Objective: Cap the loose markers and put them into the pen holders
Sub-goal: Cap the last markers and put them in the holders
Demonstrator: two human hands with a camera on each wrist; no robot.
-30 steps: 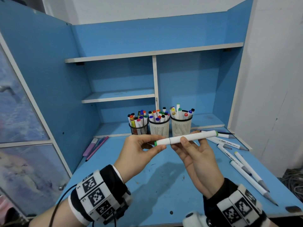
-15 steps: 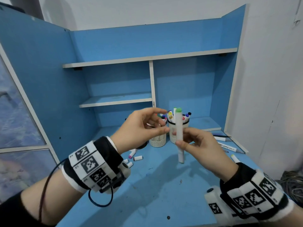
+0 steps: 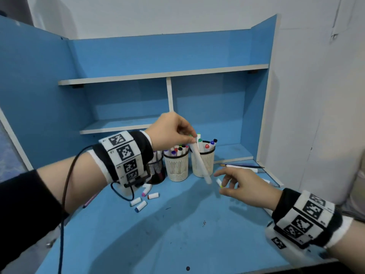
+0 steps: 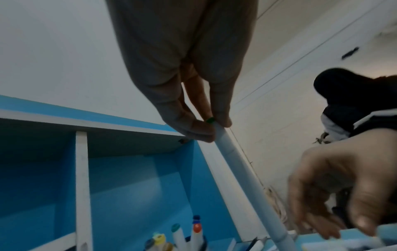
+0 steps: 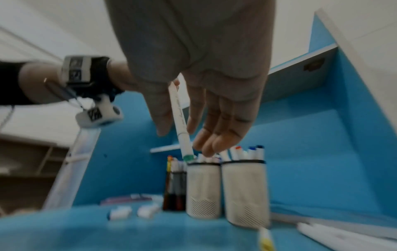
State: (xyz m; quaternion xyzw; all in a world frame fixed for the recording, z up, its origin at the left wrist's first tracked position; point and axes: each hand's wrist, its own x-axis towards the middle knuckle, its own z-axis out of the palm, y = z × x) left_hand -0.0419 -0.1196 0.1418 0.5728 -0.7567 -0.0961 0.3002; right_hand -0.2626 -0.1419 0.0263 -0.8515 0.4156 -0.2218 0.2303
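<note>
My left hand (image 3: 192,138) pinches the green-capped top end of a white marker (image 3: 199,161), which hangs tilted in front of the right white pen holder (image 3: 207,163). The left wrist view shows the fingers (image 4: 199,129) pinching that green end, with the marker (image 4: 242,169) running down to the right. My right hand (image 3: 222,181) hovers open and holds nothing, low over the desk, right of the marker's lower tip. A short yellow-tipped white piece (image 3: 219,183) lies on the desk under its fingers. A middle white holder (image 3: 176,169) and a black mesh holder (image 3: 157,173) hold several capped markers.
Several loose caps (image 3: 145,196) lie on the blue desk (image 3: 177,234) in front of the black holder. Loose white markers and a thin brush (image 3: 243,168) lie at the back right, by the hutch's side wall (image 3: 262,95). A shelf (image 3: 122,125) sits behind the holders.
The marker passed from my right hand to my left, which now pinches its top end by the right holder. My right hand let go and dropped toward the desk.
</note>
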